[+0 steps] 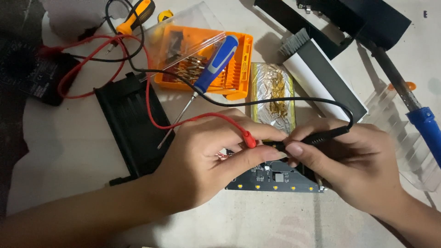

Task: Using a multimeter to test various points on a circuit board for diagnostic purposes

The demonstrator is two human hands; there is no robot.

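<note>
Head view. The left hand (206,160) pinches the red probe (249,139) between thumb and fingers, which are closed narrowly round it; its red lead (151,98) runs up and away from the knuckles toward the meter (32,73), far left of the hand. The right hand (353,160) grips the black probe (321,135) in closed fingers, thumb pressed along its shaft; the black lead (257,102) arcs off above both hands. The two probe tips meet between the opposed thumbs, though the exact contact point is hidden by the fingers. Directly beneath the fingertips lies the circuit board (275,179), dark, with a row of small yellow parts along its near edge; both hands partly cover it. Just beyond the left knuckles lies a black cover (131,124), and a blue screwdriver (213,66) rests across an orange bit case (239,59) farther out. A foil-wrapped cell (271,92) lies just beyond the fingertips. Beyond the right hand lie a grey brush (317,76) and, to its outer side, a blue-handled soldering iron (413,105) over a clear tray (404,147).
</note>
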